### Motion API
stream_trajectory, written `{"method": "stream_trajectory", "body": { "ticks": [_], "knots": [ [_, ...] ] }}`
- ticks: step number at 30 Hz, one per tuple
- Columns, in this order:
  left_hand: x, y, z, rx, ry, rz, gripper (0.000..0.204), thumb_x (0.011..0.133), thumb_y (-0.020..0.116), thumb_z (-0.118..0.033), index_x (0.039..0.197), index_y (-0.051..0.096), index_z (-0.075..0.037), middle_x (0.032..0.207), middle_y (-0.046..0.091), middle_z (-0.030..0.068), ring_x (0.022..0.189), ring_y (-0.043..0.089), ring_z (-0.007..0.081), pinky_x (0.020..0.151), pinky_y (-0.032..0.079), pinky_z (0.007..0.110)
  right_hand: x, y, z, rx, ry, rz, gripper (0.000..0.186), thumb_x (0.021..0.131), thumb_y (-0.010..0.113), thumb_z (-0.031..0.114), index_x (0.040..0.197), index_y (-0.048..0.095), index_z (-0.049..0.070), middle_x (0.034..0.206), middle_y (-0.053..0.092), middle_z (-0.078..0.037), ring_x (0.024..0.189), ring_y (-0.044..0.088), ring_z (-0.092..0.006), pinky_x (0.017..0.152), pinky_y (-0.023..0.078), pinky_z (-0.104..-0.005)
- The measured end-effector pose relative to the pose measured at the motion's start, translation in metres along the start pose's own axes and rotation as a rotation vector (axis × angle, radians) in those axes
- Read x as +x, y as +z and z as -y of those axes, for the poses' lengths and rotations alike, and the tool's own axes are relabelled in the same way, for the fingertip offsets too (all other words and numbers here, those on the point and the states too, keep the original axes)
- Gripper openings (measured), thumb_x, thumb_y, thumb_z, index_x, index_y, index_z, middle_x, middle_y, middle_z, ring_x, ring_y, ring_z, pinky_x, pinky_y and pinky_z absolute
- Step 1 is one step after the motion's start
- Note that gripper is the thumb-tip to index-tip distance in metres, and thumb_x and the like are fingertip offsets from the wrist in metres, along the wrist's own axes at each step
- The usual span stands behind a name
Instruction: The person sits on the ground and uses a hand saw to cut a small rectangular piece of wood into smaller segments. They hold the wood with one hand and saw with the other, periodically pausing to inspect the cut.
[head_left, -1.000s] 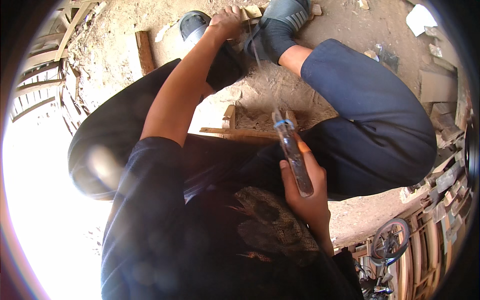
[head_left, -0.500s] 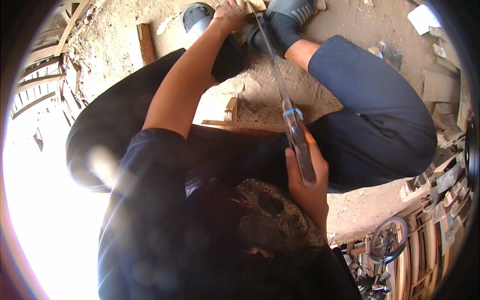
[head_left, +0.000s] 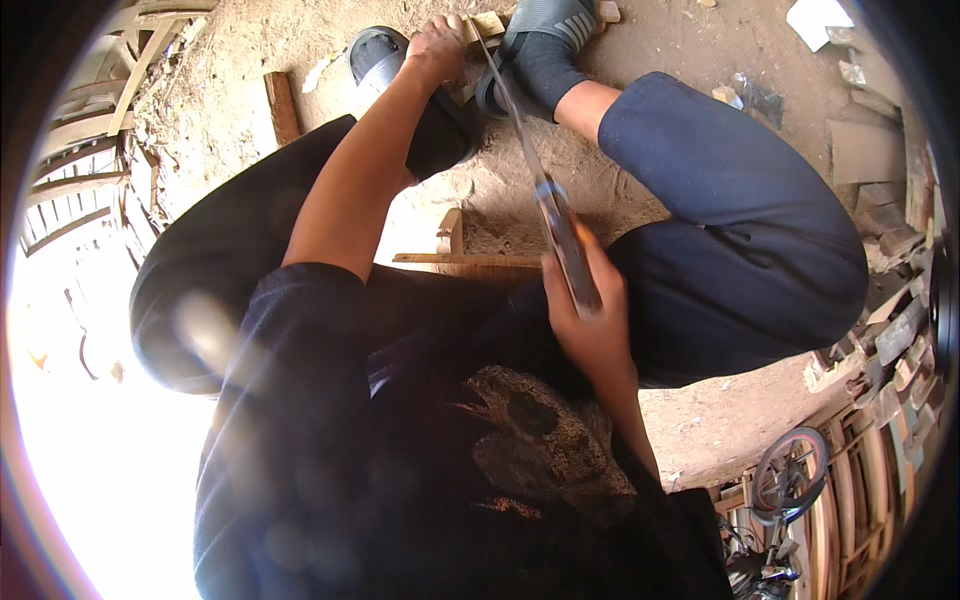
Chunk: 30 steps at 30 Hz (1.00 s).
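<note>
My right hand (head_left: 590, 310) grips the worn dark handle (head_left: 569, 260) of a long, narrow saw (head_left: 515, 115), with blue wrap where blade meets handle. The blade runs forward between my feet to a small pale wood piece (head_left: 487, 25). My left hand (head_left: 436, 45) is closed on the wood at that far end, beside the blade's tip; its fingertips are partly hard to make out. My sandalled feet flank it, the right (head_left: 545, 40) in a dark sock, the left (head_left: 375, 55) partly behind my left arm.
Wooden boards (head_left: 470, 265) lie below my legs and a short plank (head_left: 282, 105) on the dirt ground at left. Wooden slats (head_left: 80, 135) stand at far left, scrap pieces (head_left: 900, 330) pile at right, and a bicycle wheel (head_left: 788, 475) with stacked timber is at lower right.
My right hand and the saw have moved forward and slightly left. The blade, blurred a second ago, shows more clearly. My left hand stays at the wood between my feet.
</note>
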<state>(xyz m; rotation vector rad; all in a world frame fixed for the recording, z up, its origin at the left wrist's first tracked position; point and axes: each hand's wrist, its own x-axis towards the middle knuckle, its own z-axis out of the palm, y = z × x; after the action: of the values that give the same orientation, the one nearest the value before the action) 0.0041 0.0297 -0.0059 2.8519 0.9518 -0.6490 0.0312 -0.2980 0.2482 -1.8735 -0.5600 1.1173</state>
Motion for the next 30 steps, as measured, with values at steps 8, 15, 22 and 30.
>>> {"method": "stream_trajectory", "body": {
  "ticks": [8, 15, 22, 30],
  "knots": [
    [-0.010, -0.008, -0.002, -0.015, 0.007, -0.011, 0.052, 0.080, 0.065, -0.018, 0.122, 0.042, 0.002, 0.119, 0.054, 0.0222, 0.113, 0.057, 0.0346, 0.087, 0.053, 0.043, -0.042, -0.006, 0.011, -0.048, 0.002, -0.034, 0.039, 0.092, 0.058, 0.006, 0.127, 0.051, -0.009, 0.112, 0.065, -0.022, 0.108, 0.062, -0.0212, 0.092, 0.046, -0.0307],
    [-0.003, -0.021, -0.009, -0.008, 0.005, 0.046, 0.054, 0.080, 0.067, -0.019, 0.124, 0.042, 0.002, 0.122, 0.053, 0.0207, 0.113, 0.057, 0.0340, 0.090, 0.050, 0.044, -0.018, 0.008, 0.005, -0.073, -0.015, -0.035, 0.039, 0.091, 0.059, 0.006, 0.126, 0.051, -0.009, 0.111, 0.065, -0.022, 0.106, 0.064, -0.0219, 0.090, 0.047, -0.0318],
    [0.007, -0.002, -0.001, -0.094, -0.009, -0.008, 0.053, 0.076, 0.067, -0.016, 0.120, 0.044, 0.004, 0.119, 0.055, 0.0223, 0.112, 0.058, 0.0350, 0.089, 0.050, 0.044, 0.009, 0.009, 0.009, -0.088, 0.168, 0.035, 0.040, 0.090, 0.059, 0.005, 0.127, 0.051, -0.009, 0.108, 0.065, -0.025, 0.100, 0.067, -0.0273, 0.083, 0.051, -0.0335],
    [0.009, 0.005, -0.004, 0.092, 0.060, -0.146, 0.044, 0.081, 0.058, -0.026, 0.112, 0.050, 0.005, 0.105, 0.057, 0.0194, 0.097, 0.060, 0.0323, 0.077, 0.053, 0.042, 0.014, -0.001, -0.012, -0.122, -0.034, -0.001, 0.046, 0.089, 0.060, 0.008, 0.132, 0.049, -0.003, 0.093, 0.066, -0.024, 0.085, 0.070, -0.0344, 0.072, 0.053, -0.0362]
  ]
}}
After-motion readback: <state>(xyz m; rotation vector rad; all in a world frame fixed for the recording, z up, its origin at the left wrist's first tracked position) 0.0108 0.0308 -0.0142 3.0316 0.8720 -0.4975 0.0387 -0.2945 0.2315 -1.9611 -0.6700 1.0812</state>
